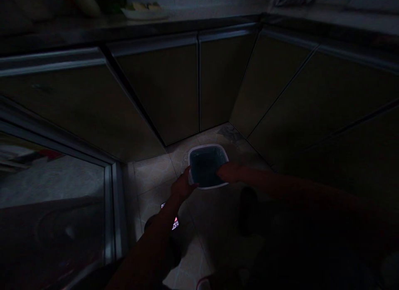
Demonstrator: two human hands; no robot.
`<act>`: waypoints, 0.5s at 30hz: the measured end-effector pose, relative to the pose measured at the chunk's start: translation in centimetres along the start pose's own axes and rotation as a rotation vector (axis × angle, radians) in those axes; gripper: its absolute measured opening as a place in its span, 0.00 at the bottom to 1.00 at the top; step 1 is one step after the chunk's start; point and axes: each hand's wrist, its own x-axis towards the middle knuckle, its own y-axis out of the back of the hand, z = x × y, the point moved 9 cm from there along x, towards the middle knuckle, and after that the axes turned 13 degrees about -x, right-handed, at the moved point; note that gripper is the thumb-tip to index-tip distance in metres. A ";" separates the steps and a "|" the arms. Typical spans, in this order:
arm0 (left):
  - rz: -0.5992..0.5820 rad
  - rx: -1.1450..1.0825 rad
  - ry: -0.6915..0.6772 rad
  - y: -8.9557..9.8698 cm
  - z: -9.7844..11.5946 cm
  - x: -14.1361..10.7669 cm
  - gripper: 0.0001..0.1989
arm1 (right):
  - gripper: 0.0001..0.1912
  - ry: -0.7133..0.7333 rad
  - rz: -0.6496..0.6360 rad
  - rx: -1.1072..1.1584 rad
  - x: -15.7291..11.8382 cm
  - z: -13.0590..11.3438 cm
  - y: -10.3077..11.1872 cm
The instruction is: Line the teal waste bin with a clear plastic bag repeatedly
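A small trash bin (208, 146) with a pale rim stands on the tiled floor near the cabinet corner. Its inside is dark blue-green and looks like a liner bag (204, 165); any contents are too dark to make out. My left hand (183, 185) is closed around the bin's left rim, with the thumb along the near edge. On the opposite side, my right hand (229, 172) closes over the right rim, and its fingers reach inside the bin. Shadow hides the right fingertips.
A lit phone (175, 223) lies on the floor, partly behind my left forearm. Cabinet doors (162, 90) enclose the corner beneath a counter, where a plate (145, 14) holds food. A metal-framed glass door (109, 211) stands at left. Something crumpled (231, 132) lies behind the bin.
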 end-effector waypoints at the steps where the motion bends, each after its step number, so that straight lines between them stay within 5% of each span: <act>1: 0.007 0.021 -0.021 0.1 1.1 -0.3 0.31 | 0.16 0.051 -0.070 -0.042 -1.2 -0.6 0.2; 4: -0.056 -0.026 -0.099 -0.6 4.1 -1.5 0.07 | 0.08 0.183 -0.174 -0.023 -5.5 -2.0 0.7; 7: -0.124 -0.193 -0.139 -1.6 5.7 -2.7 0.08 | 0.10 0.116 -0.121 0.176 -8.0 -1.1 1.3; 10: -0.063 -0.389 -0.066 -1.2 5.5 -3.0 0.09 | 0.12 -0.031 0.012 0.278 -8.1 1.3 2.2; 13: 0.086 -0.561 -0.070 1.5 6.8 -3.1 0.27 | 0.27 -0.077 0.181 0.284 -7.7 2.5 4.9; 15: 0.153 -0.658 -0.202 4.3 10.2 -4.0 0.42 | 0.39 -0.052 0.279 0.296 -8.2 2.1 7.5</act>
